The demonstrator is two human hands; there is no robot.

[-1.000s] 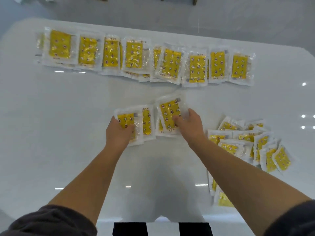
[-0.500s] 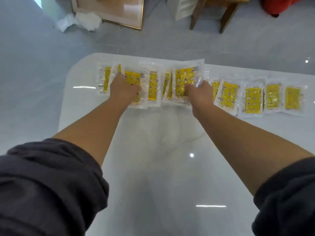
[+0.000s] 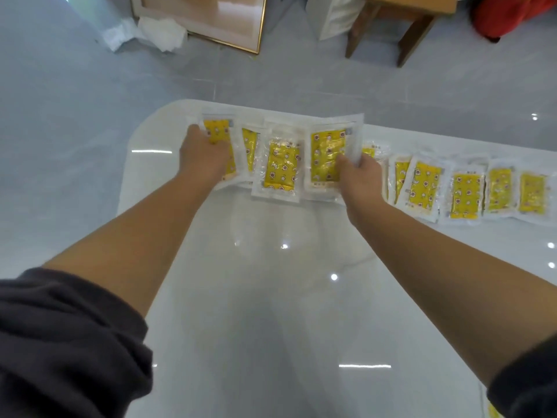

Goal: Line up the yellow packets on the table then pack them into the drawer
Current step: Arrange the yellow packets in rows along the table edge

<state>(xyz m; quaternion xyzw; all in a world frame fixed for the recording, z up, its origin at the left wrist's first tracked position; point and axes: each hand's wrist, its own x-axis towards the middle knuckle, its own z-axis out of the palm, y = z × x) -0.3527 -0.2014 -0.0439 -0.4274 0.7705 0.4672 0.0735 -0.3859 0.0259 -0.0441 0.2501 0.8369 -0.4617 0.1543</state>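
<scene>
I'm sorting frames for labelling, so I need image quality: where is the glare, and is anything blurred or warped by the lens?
Head view, glare: lights reflect as dots and bars on the glossy table. Head view, sharpness: the packet in the right hand looks slightly soft. Head view, distortion: the wide lens bows the packet row and enlarges the near sleeves.

Nothing readable here tbh. The clear plastic packets with yellow patterned inserts (image 3: 281, 167) each have a small grey tag in one top corner and some tiny print near the bottom edge, but it's all too blurry to make out.
</scene>
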